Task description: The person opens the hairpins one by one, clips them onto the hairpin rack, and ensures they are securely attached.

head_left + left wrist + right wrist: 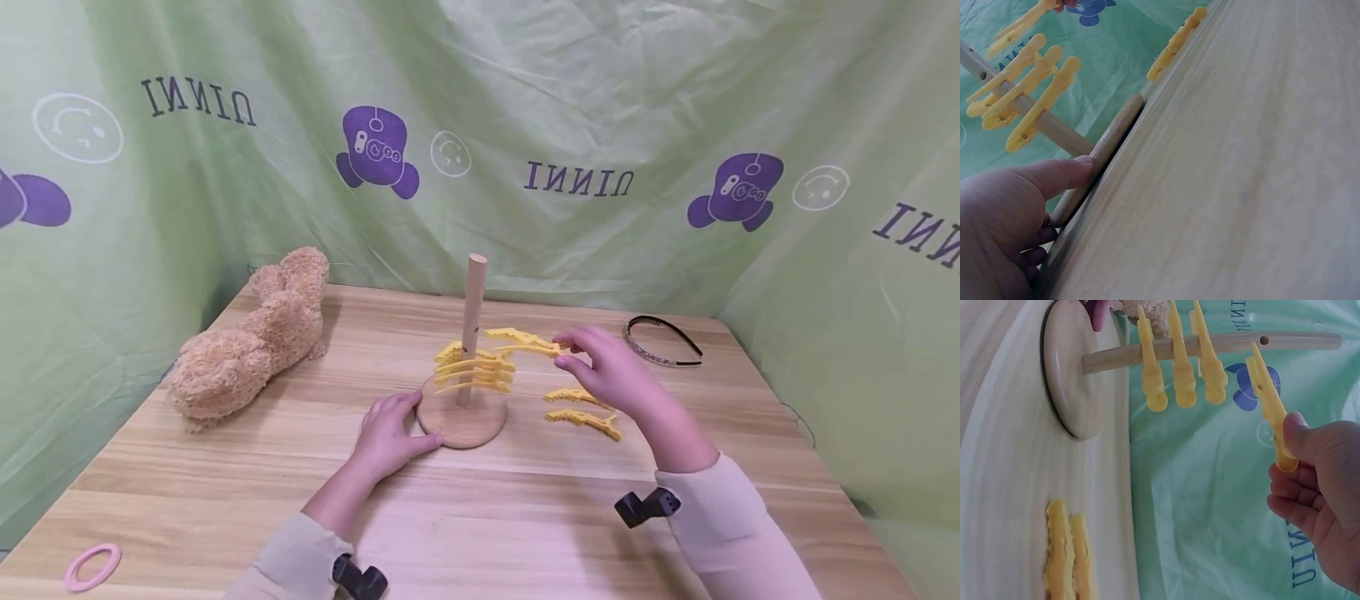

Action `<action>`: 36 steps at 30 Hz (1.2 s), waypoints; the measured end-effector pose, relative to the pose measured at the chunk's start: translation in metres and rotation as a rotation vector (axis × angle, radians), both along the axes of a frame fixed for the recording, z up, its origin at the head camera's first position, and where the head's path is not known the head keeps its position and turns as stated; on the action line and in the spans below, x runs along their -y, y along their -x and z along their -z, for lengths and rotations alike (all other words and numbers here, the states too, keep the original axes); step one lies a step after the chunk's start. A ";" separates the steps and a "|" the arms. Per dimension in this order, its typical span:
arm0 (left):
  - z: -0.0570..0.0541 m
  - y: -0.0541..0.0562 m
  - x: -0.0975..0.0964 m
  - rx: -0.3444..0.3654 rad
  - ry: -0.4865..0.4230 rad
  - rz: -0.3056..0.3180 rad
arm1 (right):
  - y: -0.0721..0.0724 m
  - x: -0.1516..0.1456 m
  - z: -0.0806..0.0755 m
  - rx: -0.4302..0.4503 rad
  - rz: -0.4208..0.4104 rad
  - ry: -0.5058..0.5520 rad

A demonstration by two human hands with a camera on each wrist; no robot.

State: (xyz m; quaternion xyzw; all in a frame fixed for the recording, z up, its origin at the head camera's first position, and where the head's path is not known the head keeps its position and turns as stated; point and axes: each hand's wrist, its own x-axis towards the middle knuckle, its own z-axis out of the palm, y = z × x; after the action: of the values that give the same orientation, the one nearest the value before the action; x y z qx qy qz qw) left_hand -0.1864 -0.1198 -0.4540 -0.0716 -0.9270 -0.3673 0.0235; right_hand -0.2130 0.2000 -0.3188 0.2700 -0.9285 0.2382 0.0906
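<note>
Pinching yellow clip [1270, 403] in right hand [611, 371], two o'clock from wooden base [472, 429] gripped by left hand [386, 437].
Likely light, stiff, springy; best squeezed at tail [1287, 464].

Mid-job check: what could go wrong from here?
The open clip in the right hand might knock the three clips already on the post. If the left hand eased off the round base, the post could wobble. Lowered, the right hand could brush the two loose clips on the table.
</note>
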 end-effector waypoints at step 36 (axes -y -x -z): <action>0.002 0.001 0.000 -0.013 0.012 -0.005 | 0.027 0.060 -0.001 -0.014 -0.159 -0.031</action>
State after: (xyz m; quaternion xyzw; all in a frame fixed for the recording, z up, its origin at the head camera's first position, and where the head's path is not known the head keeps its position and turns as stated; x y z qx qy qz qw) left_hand -0.1875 -0.1199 -0.4562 -0.0720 -0.9291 -0.3614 0.0301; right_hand -0.2401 0.1402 -0.3176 0.3457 -0.9071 0.2284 0.0739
